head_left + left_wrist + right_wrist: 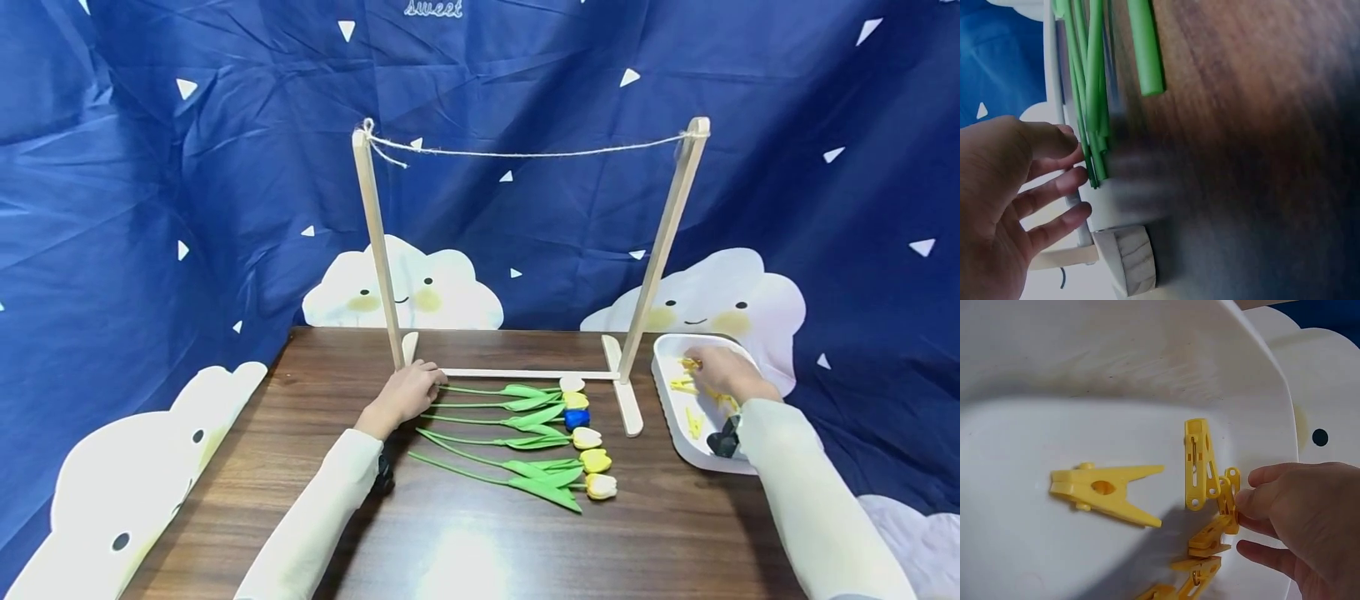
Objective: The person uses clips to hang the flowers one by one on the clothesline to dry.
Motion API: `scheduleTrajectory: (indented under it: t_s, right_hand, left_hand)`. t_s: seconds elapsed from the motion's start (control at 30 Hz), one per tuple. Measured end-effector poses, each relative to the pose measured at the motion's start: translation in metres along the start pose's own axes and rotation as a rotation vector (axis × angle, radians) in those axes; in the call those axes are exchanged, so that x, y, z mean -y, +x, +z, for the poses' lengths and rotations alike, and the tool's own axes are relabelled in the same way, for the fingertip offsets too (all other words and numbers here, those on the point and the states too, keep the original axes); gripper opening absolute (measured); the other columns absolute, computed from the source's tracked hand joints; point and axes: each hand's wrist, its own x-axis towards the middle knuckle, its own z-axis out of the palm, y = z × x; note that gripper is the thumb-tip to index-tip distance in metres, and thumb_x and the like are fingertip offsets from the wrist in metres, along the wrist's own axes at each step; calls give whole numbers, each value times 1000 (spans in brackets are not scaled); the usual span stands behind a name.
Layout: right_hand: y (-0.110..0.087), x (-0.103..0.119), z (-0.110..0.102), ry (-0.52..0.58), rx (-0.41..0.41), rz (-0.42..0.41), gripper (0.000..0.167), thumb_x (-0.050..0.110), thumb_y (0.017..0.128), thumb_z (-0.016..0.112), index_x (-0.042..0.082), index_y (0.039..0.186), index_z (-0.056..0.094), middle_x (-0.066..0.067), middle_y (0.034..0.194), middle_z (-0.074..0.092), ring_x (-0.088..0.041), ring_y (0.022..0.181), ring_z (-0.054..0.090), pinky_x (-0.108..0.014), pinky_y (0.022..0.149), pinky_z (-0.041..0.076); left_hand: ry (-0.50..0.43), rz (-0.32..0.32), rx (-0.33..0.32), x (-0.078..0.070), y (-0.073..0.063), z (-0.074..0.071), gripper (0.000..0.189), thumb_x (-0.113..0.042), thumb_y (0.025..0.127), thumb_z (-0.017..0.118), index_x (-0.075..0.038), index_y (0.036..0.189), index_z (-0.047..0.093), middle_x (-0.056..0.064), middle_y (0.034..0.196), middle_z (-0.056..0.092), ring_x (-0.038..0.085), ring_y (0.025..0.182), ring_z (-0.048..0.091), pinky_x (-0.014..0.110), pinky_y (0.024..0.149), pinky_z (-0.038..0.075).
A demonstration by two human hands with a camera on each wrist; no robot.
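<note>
My left hand [407, 393] is at the stem end of the topmost white tulip [572, 384], beside the frame's left foot. In the left wrist view its fingers are spread, their tips close against the green stems [1092, 94]; whether they touch is unclear. Below lie more artificial tulips, among them a blue one [577, 419] and a yellow one [596, 460]. Inside a white tray [678, 437], my right hand [723, 372] reaches to the far wall. Its thumb and fingertips are right at a yellow clothespin [1227, 503], without a visible firm grip.
A wooden frame [663, 242] stands at the back, a string [517, 155] tied between its posts. Several other yellow clothespins lie in the tray, one [1107, 490] apart from the cluster. Blue cloth with clouds hangs behind the brown table [315, 433].
</note>
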Motion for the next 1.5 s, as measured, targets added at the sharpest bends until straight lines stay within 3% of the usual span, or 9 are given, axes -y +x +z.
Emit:
scheduleTrajectory:
  t_s: [0.13,0.3,0.4,0.7,1.0,1.2,1.5]
  right_hand:
    - [0,0,1,-4,-9,-10,47,-1,87,65,-9,134,63,-33,126,68,-40,99,65,-66,100,51]
    - [-2,-2,4,28,30,-13,54,-5,82,66,-15,135,59,-31,109,71,-26,75,67,-52,83,57]
    - [-5,-3,6,36,38,-11,55,-6,82,68,-14,136,58,-29,103,71,-22,71,66,-48,80,57]
    - [-9,-7,10,-26,17,-27,36,1,85,80,-4,120,72,-24,100,72,-34,88,64,-60,90,53]
    - [-9,-6,8,-29,11,-5,31,4,90,76,-3,119,70,-23,106,71,-34,90,60,-60,90,51]
    - [-9,-3,4,-22,-1,21,35,5,91,74,-5,124,67,-30,118,70,-40,98,62,-67,94,50]
    - [-7,-6,-1,22,-10,72,46,12,91,72,-7,132,63,-30,122,68,-43,106,62,-69,97,48]
  left_hand:
    - [30,30,-34,0,0,2,25,5,87,73,-11,105,80,3,102,73,28,92,67,43,79,59]
    - [43,34,-8,-1,-1,3,21,4,86,75,-12,99,78,1,97,70,25,90,65,42,75,58]
    - [40,24,10,-3,-1,3,18,1,87,74,-12,99,75,2,97,68,25,90,64,42,76,57]
    - [-74,-81,82,-6,-2,3,3,-13,98,71,-14,99,74,1,99,60,23,92,60,42,81,54]
    - [-160,-127,91,-6,1,-5,8,-22,104,69,-15,105,73,1,107,70,25,105,68,46,91,57]
    - [-196,-112,50,-6,2,-9,10,-23,104,69,-16,110,75,1,110,72,23,103,72,47,90,60]
    - [-251,-55,3,-9,1,-19,11,-23,105,68,-17,110,75,-2,109,73,20,101,73,43,87,60]
